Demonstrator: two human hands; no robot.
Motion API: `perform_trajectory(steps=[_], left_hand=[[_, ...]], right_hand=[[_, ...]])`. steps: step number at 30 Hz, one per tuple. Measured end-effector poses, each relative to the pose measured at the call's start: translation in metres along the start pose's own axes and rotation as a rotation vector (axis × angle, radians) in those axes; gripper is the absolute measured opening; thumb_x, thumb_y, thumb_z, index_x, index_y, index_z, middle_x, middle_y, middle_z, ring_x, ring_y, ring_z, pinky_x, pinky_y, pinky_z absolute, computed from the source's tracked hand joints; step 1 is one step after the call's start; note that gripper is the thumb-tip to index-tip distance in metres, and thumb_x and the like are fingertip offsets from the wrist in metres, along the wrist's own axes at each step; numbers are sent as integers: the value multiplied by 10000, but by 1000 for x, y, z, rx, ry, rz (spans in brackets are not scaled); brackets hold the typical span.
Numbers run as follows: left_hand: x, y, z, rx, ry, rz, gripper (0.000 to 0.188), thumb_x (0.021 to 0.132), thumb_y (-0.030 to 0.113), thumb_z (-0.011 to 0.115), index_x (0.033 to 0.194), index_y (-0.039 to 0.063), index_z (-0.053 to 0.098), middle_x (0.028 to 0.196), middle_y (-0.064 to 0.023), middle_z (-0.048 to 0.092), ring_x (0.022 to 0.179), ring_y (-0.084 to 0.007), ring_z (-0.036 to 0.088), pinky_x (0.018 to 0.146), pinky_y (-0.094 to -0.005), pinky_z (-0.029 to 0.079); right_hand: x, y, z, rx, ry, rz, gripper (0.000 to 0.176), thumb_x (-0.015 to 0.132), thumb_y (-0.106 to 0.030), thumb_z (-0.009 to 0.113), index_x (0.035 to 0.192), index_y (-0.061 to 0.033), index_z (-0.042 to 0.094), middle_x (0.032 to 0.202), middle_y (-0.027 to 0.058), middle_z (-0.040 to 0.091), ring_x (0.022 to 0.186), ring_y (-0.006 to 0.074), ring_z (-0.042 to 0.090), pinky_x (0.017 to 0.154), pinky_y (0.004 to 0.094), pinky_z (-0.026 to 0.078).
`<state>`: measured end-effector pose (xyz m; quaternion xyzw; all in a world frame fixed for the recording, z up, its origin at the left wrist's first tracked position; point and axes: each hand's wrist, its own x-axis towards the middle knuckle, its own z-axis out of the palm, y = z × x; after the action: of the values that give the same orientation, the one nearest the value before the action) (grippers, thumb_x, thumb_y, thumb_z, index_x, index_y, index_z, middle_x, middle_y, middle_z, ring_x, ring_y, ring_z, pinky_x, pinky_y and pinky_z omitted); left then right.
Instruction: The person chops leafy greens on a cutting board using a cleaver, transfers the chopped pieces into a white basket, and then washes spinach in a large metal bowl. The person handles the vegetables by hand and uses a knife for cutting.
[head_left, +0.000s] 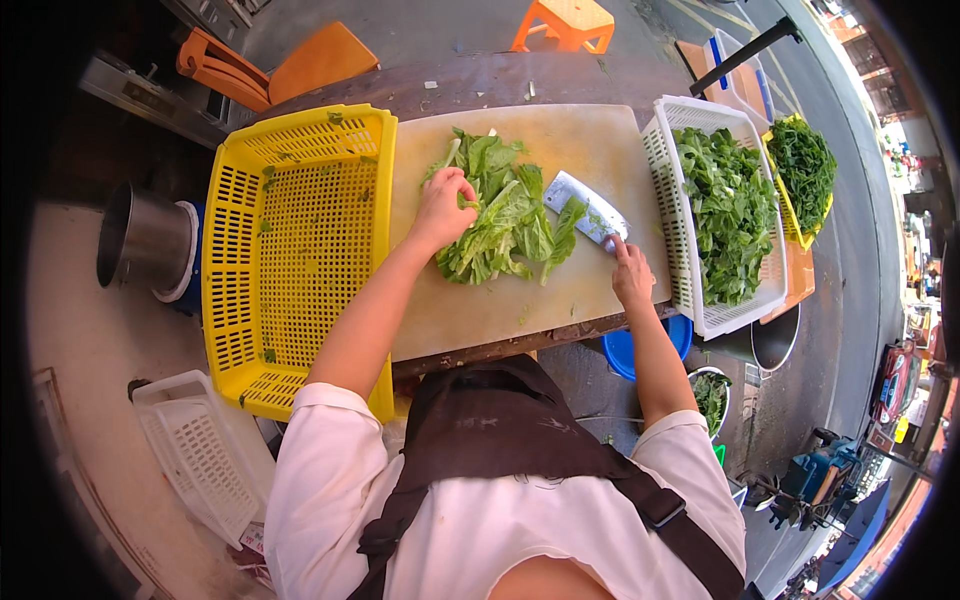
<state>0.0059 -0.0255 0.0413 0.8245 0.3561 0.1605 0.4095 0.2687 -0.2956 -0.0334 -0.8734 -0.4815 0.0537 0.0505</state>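
A pile of leafy greens (499, 225) lies on the large cutting board (465, 319). At the pile's left side, the fingers of my left hand (444, 208) are closed on some of the leaves. My right hand (632, 274) grips the handle of a cleaver (589, 208), whose broad blade lies flat or nearly flat over the board, right of the pile. Bits of green stick to the blade, and a leaf overlaps its near edge. The handle is mostly hidden by my fingers.
A yellow plastic basket (300, 405) with a few leaf scraps stands left of the board. On the right is a white basket (776, 289) of cut greens, with a yellow basket (801, 234) of greens beyond. An orange stool (574, 16) and a blue basin (622, 352) stand around the table.
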Motion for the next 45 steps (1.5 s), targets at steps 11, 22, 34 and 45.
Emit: perform_trajectory(steps=[11, 22, 34, 45], left_hand=[[33, -71, 44, -374, 11, -542, 931, 810, 641, 587, 1454, 36, 293, 1488, -201, 269, 1402, -312, 204, 1115, -454, 212], [34, -25, 73, 124, -90, -337, 1165, 641, 741, 668, 1435, -16, 275, 1461, -240, 295, 1355, -371, 280, 1109, -469, 224], [20, 53, 163, 549, -62, -178, 1001, 609, 375, 839, 1399, 87, 296, 1426, -134, 310, 1298, -298, 319, 1054, -458, 284], [83, -28, 90, 39, 177, -314, 967, 728, 594, 688, 1444, 79, 292, 1473, -169, 289, 1360, -364, 239, 1098, -472, 233]], right_hand=[[-25, 64, -52, 579, -169, 104, 488, 754, -116, 552, 1237, -88, 490, 843, 219, 589, 719, 380, 602, 680, 424, 484], [-86, 48, -68, 688, -370, 113, 287, 884, -172, 553, 1155, -77, 563, 755, 227, 626, 722, 433, 600, 644, 490, 468], [-64, 19, -71, 667, -183, 228, 304, 872, -136, 535, 1164, -54, 549, 745, 254, 615, 728, 436, 608, 649, 494, 480], [-48, 27, -74, 710, -71, 174, 306, 883, -105, 527, 1185, -60, 531, 761, 259, 613, 736, 447, 604, 647, 488, 464]])
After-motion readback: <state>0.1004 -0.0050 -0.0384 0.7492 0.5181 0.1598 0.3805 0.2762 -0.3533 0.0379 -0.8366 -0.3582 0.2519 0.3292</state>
